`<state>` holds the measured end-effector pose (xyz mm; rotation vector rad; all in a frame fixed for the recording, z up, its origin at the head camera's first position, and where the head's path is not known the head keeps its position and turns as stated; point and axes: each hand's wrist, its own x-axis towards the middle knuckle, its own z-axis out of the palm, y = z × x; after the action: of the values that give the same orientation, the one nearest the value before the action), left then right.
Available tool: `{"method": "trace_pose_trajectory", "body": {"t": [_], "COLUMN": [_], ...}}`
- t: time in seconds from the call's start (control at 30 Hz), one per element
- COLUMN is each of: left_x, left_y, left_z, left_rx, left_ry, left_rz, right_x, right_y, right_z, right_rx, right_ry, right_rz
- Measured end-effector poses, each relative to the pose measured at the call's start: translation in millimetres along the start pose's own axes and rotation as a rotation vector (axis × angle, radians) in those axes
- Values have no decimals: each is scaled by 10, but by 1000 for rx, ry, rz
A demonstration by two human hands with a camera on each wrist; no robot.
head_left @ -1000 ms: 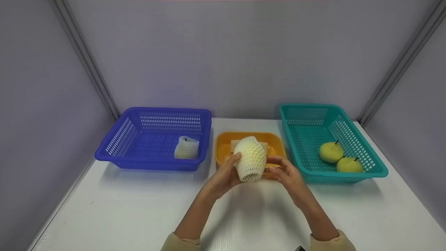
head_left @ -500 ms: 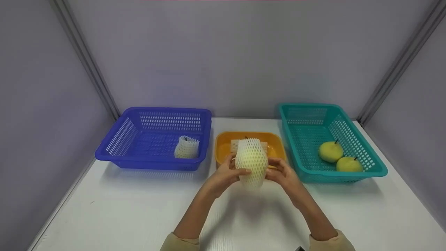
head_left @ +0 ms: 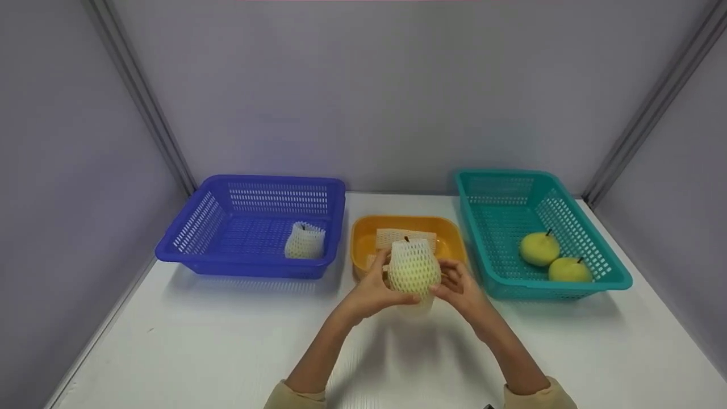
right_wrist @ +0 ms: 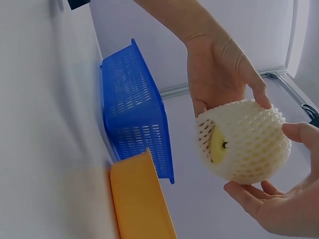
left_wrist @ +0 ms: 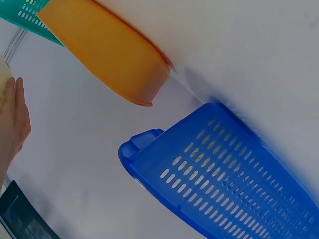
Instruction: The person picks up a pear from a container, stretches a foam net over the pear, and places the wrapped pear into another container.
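Observation:
A yellow pear in a white foam net sleeve is held between both hands, above the table in front of the orange tray. Its dark stem shows at the sleeve's upper opening. My left hand grips it from the left, thumb across the front and fingers behind. On the other side my right hand pinches it with thumb and fingertips. In the right wrist view the sleeved pear sits between both hands, with the stem end of the fruit bare inside the net's mouth.
An orange tray holds flat foam net sleeves. To the left, a blue basket contains one sleeved pear. A teal basket at right has two bare pears.
The sleeved pear has been turned so its stem end now points up, and it has come slightly lower and nearer. My left thumb has moved onto its front.

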<state>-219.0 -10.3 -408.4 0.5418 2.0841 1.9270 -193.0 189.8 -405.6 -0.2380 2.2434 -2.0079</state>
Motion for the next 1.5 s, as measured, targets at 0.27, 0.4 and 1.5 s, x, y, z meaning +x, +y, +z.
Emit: {"method": "trace_pose_trajectory", "body": {"t": [0.27,0.4,1.5], "left_x": [-40,-56,27], "left_y": [-32,-49,-119], "left_z": [122,153,89], "left_rx": [545,633,740], "left_ry": [50,34,116], "left_rz": [353,472,563], "right_x": [-31,-43,-130], "right_y": [31,47,-279], "right_z": [-30,-40,-34], "right_rx": [-70,-102,-345], "right_ry": [-77,-100,-183], "right_rz": [-20,-86,-505]}}
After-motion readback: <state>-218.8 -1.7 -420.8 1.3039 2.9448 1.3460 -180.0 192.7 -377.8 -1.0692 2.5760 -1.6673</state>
